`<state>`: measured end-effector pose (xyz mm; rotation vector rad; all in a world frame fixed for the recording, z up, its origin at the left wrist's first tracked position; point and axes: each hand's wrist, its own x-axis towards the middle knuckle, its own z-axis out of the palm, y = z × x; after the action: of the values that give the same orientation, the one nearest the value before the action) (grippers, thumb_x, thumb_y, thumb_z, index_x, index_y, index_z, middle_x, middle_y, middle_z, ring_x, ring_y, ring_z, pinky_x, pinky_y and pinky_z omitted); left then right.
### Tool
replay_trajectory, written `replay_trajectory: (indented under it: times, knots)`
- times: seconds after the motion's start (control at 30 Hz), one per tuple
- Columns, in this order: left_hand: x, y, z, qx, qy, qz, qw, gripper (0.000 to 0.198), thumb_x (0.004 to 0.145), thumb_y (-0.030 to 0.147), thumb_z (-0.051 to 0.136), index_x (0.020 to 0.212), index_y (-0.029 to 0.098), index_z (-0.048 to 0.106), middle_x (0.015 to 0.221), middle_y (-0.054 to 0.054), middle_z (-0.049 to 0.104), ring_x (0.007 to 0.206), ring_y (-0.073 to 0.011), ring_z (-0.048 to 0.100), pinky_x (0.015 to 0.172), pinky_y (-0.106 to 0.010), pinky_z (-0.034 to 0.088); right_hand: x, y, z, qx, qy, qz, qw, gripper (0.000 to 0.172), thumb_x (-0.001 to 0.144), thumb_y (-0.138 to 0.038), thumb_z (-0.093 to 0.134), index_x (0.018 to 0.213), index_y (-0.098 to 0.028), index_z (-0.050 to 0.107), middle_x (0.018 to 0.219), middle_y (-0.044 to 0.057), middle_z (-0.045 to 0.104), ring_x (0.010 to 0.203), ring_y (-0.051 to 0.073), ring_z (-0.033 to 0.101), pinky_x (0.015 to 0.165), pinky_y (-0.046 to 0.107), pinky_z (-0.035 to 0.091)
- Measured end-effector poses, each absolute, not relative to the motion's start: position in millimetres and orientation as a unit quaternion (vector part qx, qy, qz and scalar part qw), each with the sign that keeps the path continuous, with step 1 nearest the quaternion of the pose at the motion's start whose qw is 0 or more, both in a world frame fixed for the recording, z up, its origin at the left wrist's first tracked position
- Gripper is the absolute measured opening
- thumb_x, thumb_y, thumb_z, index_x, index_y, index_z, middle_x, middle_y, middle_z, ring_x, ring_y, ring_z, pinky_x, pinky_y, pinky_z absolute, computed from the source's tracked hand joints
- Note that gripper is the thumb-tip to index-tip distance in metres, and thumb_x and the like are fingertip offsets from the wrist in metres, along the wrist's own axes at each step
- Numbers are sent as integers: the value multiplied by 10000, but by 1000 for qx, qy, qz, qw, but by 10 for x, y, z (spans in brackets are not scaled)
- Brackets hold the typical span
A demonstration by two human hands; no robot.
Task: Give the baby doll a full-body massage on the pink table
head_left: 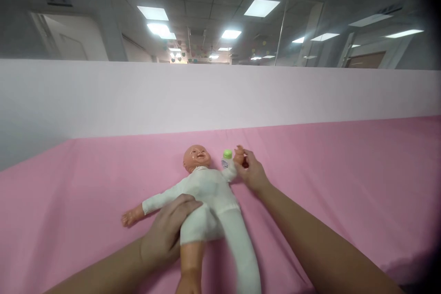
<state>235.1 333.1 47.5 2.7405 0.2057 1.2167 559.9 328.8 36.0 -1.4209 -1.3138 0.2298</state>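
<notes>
A baby doll (210, 188) in white cloth lies on its back, its bare head away from me. One leg shows bare plastic below the thigh, while white cloth covers the other. My left hand (172, 225) grips the doll at the hip and upper thigh, fingers curled over the cloth. With my right hand (253, 172) I hold the doll's raised, bent arm (238, 155) near its bare plastic hand, between thumb and fingers. Close behind that arm stands a small bottle (226, 158) with a green cap, partly hidden by the sleeve. The doll's other arm (156, 203) stretches out to the left.
A pink sheet (86, 183) covers the surface under the doll. Along its far side runs a low white wall (220, 96), with glass panels (213, 23) above it. Ceiling lights and a doorway (74, 36) show beyond.
</notes>
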Motion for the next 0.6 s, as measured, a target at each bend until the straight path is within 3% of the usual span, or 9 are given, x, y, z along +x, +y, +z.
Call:
replay_trajectory:
  times: [0.1, 0.3, 0.37, 0.53, 0.6]
  knots:
    - [2384, 3254, 429, 933, -10, 355, 48, 472, 938, 268, 510, 1402, 187, 487, 1203, -160, 613, 1061, -297, 629, 872, -438, 575, 5914, 3392, 256, -677, -427, 102, 591, 613, 864, -477, 630, 1409, -235, 489, 1216, 97, 684, 1037, 242, 673, 899, 367, 526]
    - [2427, 3231, 393, 945, -66, 317, 42, 460, 944, 217, 467, 1399, 147, 480, 1168, -189, 602, 1009, -282, 600, 823, -442, 547, 6174, 3468, 118, -793, -388, 129, 451, 620, 733, -475, 760, 1257, -174, 620, 1159, 175, 697, 1029, 311, 674, 907, 420, 493]
    - [2412, 3254, 388, 941, -55, 327, 63, 468, 946, 221, 453, 1407, 150, 471, 1190, -182, 600, 1038, -288, 604, 855, -456, 548, 6113, 3455, 126, -776, -397, 135, 472, 636, 748, -513, 750, 1271, -182, 605, 1174, 169, 693, 1042, 308, 672, 892, 416, 503]
    - [2363, 3389, 391, 917, 83, 369, 128, 416, 980, 266, 439, 1391, 208, 467, 1237, -109, 622, 1127, -282, 619, 966, -436, 555, 5701, 3354, 242, -615, -444, 139, 636, 511, 853, -548, 666, 1237, -226, 566, 1152, 79, 706, 953, 221, 684, 795, 332, 554]
    - [2365, 3462, 400, 906, 137, 381, 120, 378, 998, 317, 462, 1360, 215, 495, 1224, -86, 638, 1122, -276, 629, 966, -417, 564, 5477, 3295, 287, -593, -487, 122, 630, 448, 868, -500, 676, 1224, -240, 596, 1086, 63, 722, 860, 206, 676, 746, 326, 558]
